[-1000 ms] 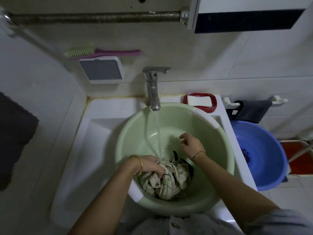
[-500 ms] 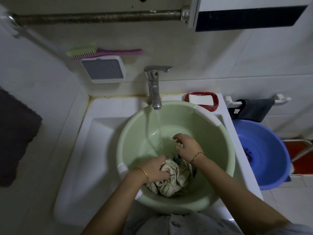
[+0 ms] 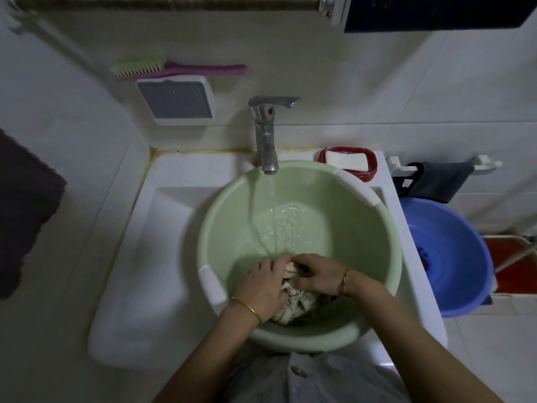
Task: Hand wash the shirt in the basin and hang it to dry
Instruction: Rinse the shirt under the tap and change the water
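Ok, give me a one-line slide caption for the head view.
Left hand and right hand grip the bunched shirt in the green basin as the tap runs.

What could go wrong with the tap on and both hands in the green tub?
The faucet runs while the left hand and right hand both grip the shirt, so the green basin might overfill unnoticed. Both hands work at the basin's near side, so it may tip or splash the person's clothes.
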`<state>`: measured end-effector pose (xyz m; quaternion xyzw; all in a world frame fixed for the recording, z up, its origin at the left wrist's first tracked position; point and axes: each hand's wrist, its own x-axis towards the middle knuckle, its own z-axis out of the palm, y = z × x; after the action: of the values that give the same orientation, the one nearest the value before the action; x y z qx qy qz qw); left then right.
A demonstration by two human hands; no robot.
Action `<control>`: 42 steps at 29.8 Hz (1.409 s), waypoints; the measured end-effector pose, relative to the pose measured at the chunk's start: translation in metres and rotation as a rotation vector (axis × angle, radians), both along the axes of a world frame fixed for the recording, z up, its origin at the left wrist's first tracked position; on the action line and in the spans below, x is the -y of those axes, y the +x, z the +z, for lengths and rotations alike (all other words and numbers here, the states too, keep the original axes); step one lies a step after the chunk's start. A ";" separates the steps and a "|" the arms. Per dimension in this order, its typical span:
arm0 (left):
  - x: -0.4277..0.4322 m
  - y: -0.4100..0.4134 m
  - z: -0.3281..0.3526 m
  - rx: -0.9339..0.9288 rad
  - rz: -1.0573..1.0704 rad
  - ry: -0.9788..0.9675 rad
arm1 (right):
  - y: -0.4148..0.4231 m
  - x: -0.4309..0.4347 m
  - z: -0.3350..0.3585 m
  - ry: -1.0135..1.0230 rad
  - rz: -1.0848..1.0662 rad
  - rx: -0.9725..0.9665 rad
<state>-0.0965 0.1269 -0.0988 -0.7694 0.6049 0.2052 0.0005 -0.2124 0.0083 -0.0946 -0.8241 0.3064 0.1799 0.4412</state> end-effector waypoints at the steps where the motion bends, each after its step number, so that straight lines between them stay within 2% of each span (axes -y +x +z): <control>1: 0.001 0.000 0.000 -0.001 0.001 0.003 | -0.001 0.000 0.000 -0.012 -0.002 0.001; 11: 0.003 0.006 -0.005 -0.138 0.048 0.016 | 0.001 0.000 0.003 -0.081 -0.005 -0.032; 27: 0.004 0.006 -0.002 -0.125 0.057 0.017 | 0.001 -0.002 0.002 -0.076 -0.028 -0.026; 30: 0.003 0.006 -0.003 -0.110 0.053 0.015 | 0.001 -0.004 0.000 -0.119 0.014 -0.010; 38: 0.002 0.009 -0.006 -0.138 0.069 0.010 | 0.005 -0.022 -0.003 -0.323 0.125 -0.112; 42: 0.002 0.010 -0.007 -0.122 0.058 0.003 | 0.006 -0.023 -0.005 -0.320 0.110 -0.119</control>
<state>-0.0863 0.1251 -0.1053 -0.7724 0.5811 0.2528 -0.0411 -0.2065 0.0312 -0.0996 -0.8872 0.3111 0.2012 0.2750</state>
